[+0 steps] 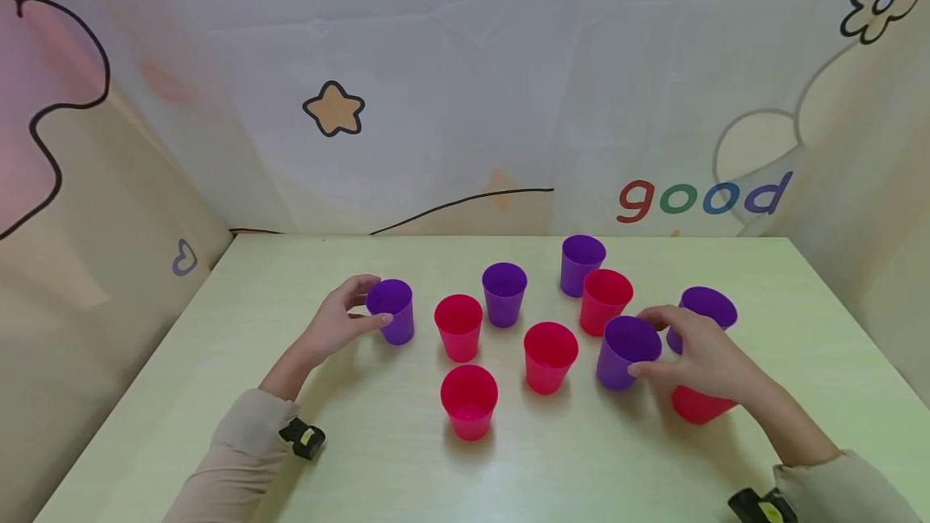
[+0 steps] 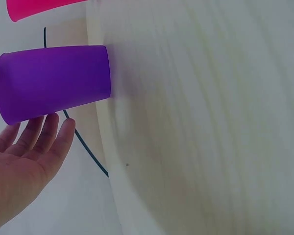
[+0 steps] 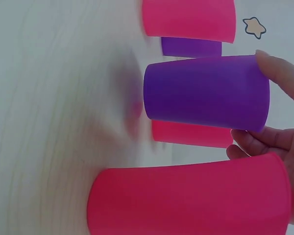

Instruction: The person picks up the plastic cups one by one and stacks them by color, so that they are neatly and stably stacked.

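Note:
At the left of the group my left hand (image 1: 340, 321) holds a purple cup (image 1: 396, 321) near its rim, thumb on the near side and fingers at the far side. In the left wrist view that upright cup (image 2: 54, 83) shows its base right at the tabletop. My right hand (image 1: 701, 357) pinches another purple cup (image 1: 617, 361) by the rim, thumb in front and fingers behind. Its base is close over the table in the right wrist view. Beneath the right hand stands a red cup (image 1: 701, 406), partly hidden; a purple cup (image 1: 708, 305) stands behind that hand.
Red cups stand between the hands: one near the front (image 1: 469, 418), one behind it (image 1: 459, 329), one at centre (image 1: 550, 361) and one farther right (image 1: 606, 301). Two purple cups (image 1: 504, 293) (image 1: 581, 265) stand toward the back. A printed cloth (image 1: 465, 103) hangs behind the pale table (image 1: 363, 458).

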`<state>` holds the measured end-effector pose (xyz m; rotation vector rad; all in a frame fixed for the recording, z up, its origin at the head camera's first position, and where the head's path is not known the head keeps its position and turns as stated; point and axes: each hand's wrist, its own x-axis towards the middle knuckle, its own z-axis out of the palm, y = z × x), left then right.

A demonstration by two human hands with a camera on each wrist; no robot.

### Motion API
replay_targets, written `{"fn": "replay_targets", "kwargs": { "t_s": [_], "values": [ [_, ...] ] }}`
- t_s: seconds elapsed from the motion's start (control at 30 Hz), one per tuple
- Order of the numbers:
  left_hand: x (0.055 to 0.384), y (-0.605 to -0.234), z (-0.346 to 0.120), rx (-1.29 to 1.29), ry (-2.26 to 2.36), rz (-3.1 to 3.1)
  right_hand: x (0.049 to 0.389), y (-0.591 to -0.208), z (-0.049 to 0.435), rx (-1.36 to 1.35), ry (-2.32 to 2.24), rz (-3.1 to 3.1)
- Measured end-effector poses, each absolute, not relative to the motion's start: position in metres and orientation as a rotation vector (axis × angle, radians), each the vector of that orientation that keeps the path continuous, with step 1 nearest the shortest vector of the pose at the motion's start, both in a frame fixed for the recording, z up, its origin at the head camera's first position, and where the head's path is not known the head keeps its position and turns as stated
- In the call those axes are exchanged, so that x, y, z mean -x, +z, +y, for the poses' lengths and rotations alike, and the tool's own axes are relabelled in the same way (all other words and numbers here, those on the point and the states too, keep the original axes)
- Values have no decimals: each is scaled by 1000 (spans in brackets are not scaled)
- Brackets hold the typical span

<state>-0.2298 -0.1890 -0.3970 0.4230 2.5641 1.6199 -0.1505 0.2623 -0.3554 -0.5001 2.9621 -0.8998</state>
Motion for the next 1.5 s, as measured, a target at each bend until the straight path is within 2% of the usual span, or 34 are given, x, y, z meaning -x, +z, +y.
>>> {"fn": "replay_targets", "kwargs": {
  "t_s": [0.8, 1.5],
  "values": [
    [230, -397, -193, -408, 1654, 2507, 148, -344, 259, 412, -1349, 2795],
    [225, -401, -191, -417, 1680, 2570, 160, -322, 233, 495, -1558, 2735]
  ]
}}
